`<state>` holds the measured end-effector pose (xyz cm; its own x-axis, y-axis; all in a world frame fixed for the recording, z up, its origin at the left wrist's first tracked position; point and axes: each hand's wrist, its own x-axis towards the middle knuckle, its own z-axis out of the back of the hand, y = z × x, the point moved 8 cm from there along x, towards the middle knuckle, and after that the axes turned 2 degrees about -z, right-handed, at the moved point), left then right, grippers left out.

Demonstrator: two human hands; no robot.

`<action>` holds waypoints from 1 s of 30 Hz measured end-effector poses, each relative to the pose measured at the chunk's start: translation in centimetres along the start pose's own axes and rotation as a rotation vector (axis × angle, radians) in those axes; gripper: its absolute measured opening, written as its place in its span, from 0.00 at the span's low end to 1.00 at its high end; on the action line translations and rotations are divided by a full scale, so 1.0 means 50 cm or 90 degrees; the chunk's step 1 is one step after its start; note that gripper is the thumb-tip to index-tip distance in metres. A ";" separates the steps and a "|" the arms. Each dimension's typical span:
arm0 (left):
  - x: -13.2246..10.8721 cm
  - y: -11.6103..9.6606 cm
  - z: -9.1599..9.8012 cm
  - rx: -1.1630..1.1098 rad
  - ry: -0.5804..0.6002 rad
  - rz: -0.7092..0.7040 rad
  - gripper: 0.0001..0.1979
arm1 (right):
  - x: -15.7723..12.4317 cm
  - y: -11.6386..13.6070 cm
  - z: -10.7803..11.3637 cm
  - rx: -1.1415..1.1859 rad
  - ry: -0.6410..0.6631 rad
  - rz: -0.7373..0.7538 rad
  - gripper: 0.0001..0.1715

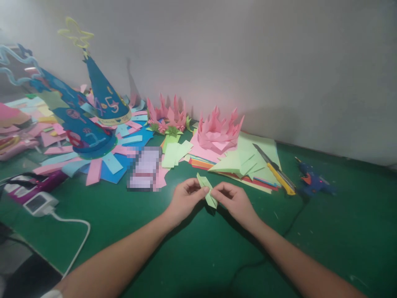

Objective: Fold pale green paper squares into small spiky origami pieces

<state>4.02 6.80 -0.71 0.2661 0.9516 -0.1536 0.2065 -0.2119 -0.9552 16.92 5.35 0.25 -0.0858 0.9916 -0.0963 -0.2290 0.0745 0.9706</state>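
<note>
A folded piece of light green paper [211, 200] is held just above the green table, between both hands. My left hand [187, 198] pinches its left side, thumb on top. On its right side, the thumb and fingertips of my right hand [234, 200] are closed on the paper. The piece is narrow and slanted, with creases along it; its underside is hidden. Beyond the hands lie light green paper pieces [176, 155] and a stack of coloured paper [229, 163]. A pink folded-paper crown [219, 131] stands on the stack.
A yellow utility knife [277, 174] lies on the stack's right side, near a blue glue gun [314, 180] with a cord. Blue cone hats [107, 93], a second pink crown [166, 116] and a blurred-out phone [145, 167] are at left. A white cable [88, 231] crosses the left edge.
</note>
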 end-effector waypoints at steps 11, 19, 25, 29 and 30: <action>0.004 0.003 -0.004 0.005 0.008 -0.035 0.12 | -0.002 -0.006 -0.004 -0.028 0.006 0.014 0.18; 0.002 0.003 -0.003 -0.030 -0.023 -0.046 0.15 | -0.005 0.003 -0.026 -0.010 0.060 -0.004 0.16; 0.000 -0.001 -0.011 0.010 0.013 -0.075 0.15 | -0.008 0.000 -0.029 -0.073 0.066 0.024 0.15; -0.001 -0.004 -0.011 0.013 0.012 -0.093 0.13 | -0.010 0.003 -0.036 -0.109 0.088 0.042 0.16; 0.000 -0.003 -0.011 0.008 0.010 -0.091 0.14 | -0.010 0.007 -0.038 -0.120 0.093 0.053 0.17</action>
<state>4.50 6.69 -0.44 0.2499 0.9682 -0.0124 0.2311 -0.0721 -0.9703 15.06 4.68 0.20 -0.2483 0.9666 -0.0628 -0.3910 -0.0407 0.9195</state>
